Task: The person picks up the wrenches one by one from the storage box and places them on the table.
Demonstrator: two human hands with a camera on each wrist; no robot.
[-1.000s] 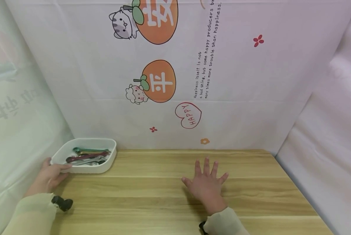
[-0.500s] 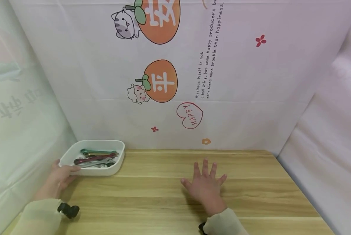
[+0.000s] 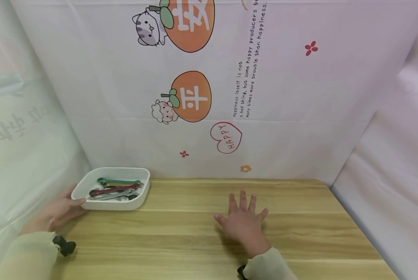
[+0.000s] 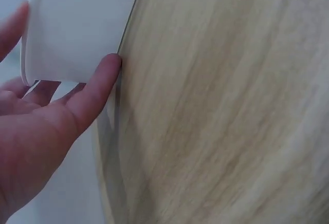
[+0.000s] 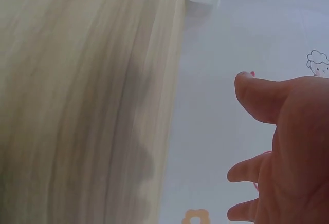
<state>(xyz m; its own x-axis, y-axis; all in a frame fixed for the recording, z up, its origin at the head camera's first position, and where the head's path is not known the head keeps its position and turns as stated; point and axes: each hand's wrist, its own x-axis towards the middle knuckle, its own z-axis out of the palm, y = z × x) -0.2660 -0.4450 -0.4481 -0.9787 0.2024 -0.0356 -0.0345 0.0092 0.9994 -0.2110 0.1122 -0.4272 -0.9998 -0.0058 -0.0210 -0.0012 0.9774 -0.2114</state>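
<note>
White tray [image 3: 112,205] at the far left of the bench [image 3: 195,237], standing flat, close against the back cloth [image 3: 282,101]. Inside it, a loose heap of wrenches: green wrench [image 3: 123,181] on the far side, dark red wrench [image 3: 116,190] across the middle, silver wrench [image 3: 111,196] nearer me; others overlap too much to count.

My left hand [image 3: 60,209] is at the tray's near left corner. Thumb along the near side by the rim, fingers on the left end, one fingertip low by the base. Digits fairly straight, spread about the corner; touching it, not curled tight round it.

My right hand [image 3: 244,225] is well apart from the tray, right of the bench's middle. Palm down, fingers straight and fanned wide, nothing held. Right wrist view: clear of the wood, its shadow falling on the bench.

Pale sleeve [image 3: 30,252] on the left arm, black wrist camera [image 3: 65,245] beside the cuff. Back cloth printed with orange fruits and a red heart outline [image 3: 226,137] reading HAPPY.
</note>
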